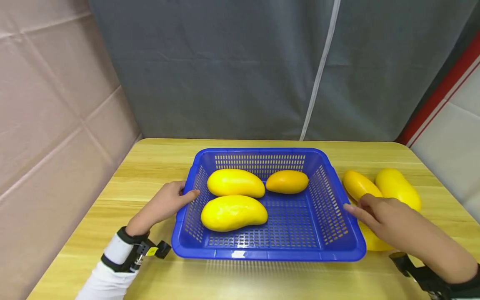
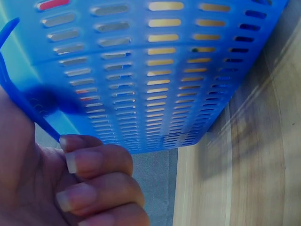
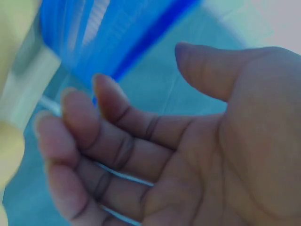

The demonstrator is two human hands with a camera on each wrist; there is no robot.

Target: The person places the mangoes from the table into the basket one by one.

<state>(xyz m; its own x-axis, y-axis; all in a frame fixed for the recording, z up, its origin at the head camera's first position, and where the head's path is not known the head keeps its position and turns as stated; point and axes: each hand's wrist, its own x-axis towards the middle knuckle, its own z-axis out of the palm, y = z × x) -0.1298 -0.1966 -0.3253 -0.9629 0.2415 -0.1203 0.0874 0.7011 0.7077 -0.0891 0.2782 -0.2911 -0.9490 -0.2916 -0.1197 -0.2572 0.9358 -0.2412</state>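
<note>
A blue plastic basket (image 1: 268,254) with slotted walls sits on the table, slightly raised or tilted at its front edge. Inside lie two large yellow mangoes (image 1: 234,213) on the left and a smaller orange-yellow mango (image 1: 287,182) at the back right. My left hand (image 1: 163,205) grips the basket's left rim, thumb on top; in the left wrist view its fingers (image 2: 101,160) curl beneath that rim. At the right rim hovers my right hand (image 1: 393,218); the right wrist view shows its fingers (image 3: 80,117) loosely bent, thumb apart, nothing between them.
Beside the basket on the right lie a yellow mango (image 1: 397,188), an orange-yellow mango (image 1: 361,184) and another yellow one (image 1: 373,241) partly hidden under my right hand. The wooden table (image 1: 150,166) ends at a grey curtain (image 1: 225,83) behind. Light-coloured walls stand at both sides.
</note>
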